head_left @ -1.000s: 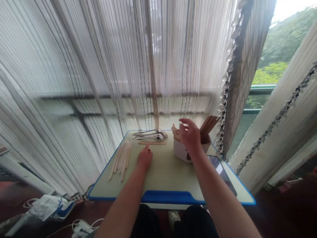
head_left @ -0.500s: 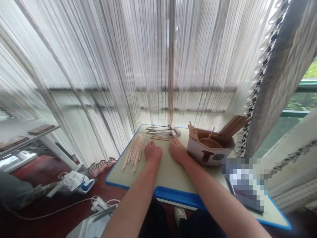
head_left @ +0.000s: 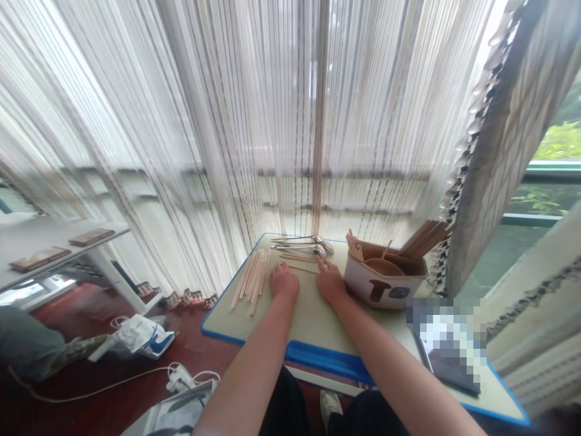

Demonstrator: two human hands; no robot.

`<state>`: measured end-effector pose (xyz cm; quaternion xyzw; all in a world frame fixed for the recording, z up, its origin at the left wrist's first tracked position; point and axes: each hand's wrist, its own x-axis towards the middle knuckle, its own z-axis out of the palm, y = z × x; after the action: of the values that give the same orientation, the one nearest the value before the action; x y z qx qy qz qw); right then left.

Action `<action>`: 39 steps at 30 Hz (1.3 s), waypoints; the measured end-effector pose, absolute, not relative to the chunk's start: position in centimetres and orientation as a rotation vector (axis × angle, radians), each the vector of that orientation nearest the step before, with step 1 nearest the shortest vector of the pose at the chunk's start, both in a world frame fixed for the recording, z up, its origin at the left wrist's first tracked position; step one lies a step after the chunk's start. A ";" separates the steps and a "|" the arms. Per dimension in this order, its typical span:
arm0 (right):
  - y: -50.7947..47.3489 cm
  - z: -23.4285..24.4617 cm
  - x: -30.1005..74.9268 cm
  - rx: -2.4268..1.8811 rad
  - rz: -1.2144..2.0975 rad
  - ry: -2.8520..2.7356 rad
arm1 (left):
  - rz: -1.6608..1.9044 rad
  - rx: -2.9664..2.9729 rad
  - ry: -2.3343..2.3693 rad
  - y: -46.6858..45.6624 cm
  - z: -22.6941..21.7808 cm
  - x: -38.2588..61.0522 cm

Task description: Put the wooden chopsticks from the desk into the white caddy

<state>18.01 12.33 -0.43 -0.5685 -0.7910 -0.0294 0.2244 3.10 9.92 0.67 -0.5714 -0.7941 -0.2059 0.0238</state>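
My left hand [head_left: 284, 282] rests on the table with its fingers bent forward against the surface. To its right, my right hand [head_left: 331, 282] has its index finger reaching forward and its thumb side at the end of a thin wooden chopstick [head_left: 303, 269]. That chopstick spans the gap between both hands. Just beyond it lie more chopsticks [head_left: 298, 258], side by side. Metal spoons [head_left: 322, 247] lie further back, handles to the left. Beside my left hand a loose bundle of pale chopsticks [head_left: 252, 280] is spread out.
A brown-lined box [head_left: 370, 286] stands right of my right hand, holding a wooden bowl [head_left: 385, 266] and dark chopsticks [head_left: 424, 238]. A dark tablet-like device [head_left: 454, 369], partly blurred, lies at the table's right. Striped curtains [head_left: 290, 121] hang behind the blue-edged table [head_left: 313, 330].
One chopstick now lies apart from the others, nearer to me and between my hands. My right hand's index finger has stretched forward. The camera view has shifted slightly.
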 end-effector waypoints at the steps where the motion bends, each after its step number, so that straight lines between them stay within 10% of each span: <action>1: 12.2 -0.2 18.0 -1.590 -0.087 -2.182 | -0.647 -1.772 -2.453 9.8 0.7 3.1; 17: 0.6 3.0 21.5 -1.477 0.014 -2.129 | -0.480 -1.975 -2.291 8.0 1.3 3.2; 28: -3.9 17.2 32.0 -1.033 0.053 -1.400 | -0.440 -1.984 -2.260 8.5 1.0 3.2; 39: 5.9 23.3 30.5 -1.338 -0.084 -1.790 | -0.528 -1.975 -2.282 9.5 0.6 2.7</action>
<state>30.48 5.86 23.27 -0.5379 -0.7200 -0.0337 0.4372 2.75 9.48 0.64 -0.6441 -0.7443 -0.1722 0.0390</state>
